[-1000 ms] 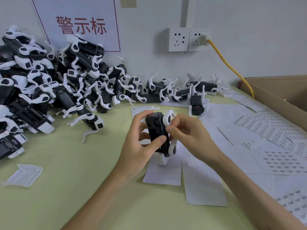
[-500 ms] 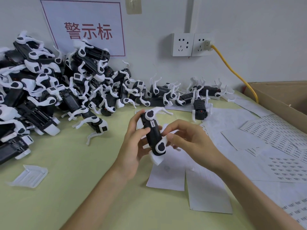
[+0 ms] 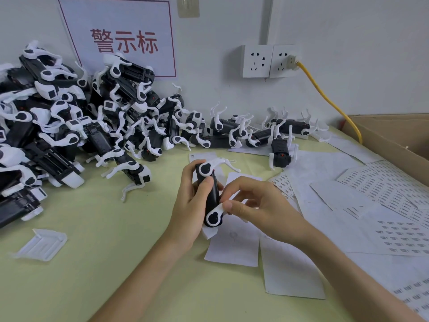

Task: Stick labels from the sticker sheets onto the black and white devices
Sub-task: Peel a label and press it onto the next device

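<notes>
The left hand [image 3: 191,206] grips one black-and-white plastic device [image 3: 211,194], the right hand [image 3: 257,205] pinches its lower white leg, and the heaped pile of like devices [image 3: 69,135] probably still awaits labels.

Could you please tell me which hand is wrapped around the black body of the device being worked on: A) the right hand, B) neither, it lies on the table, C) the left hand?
C: the left hand grips the device with its thumb across the black body, while the right hand pinches only its lower white end.
</notes>
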